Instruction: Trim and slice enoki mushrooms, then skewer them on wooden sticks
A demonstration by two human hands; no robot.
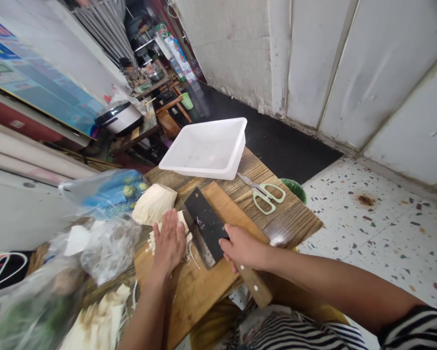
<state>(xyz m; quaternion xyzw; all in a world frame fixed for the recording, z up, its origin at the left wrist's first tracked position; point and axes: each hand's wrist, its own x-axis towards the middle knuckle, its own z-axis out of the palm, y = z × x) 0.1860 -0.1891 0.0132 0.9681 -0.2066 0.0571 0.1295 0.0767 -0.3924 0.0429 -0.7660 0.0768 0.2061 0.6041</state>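
A person's left hand (169,243) presses flat, fingers spread, on a clump of pale enoki mushrooms (174,228), while the right hand (243,248) grips a cleaver (205,226) by its wooden handle, the two hands apart with the dark blade angled between them. Shredded strands lie around the left palm on a wooden cutting board (200,287). Just beyond the left hand sits a larger trimmed mushroom cluster (154,204), and more pale stems (97,316) lie nearer the left forearm. Clear plastic bags (111,248) crowd the left side, one over blue packaging (107,194). Ahead of the hands, a white plastic tub (203,146) rests on a weathered plank table (280,209), with green-handled kitchen scissors (264,197) at its corner. A striped garment (294,335) shows below the right arm. Farther ahead lie a black floor mat (276,141) and, to the right, a speckled terrazzo floor (367,243).
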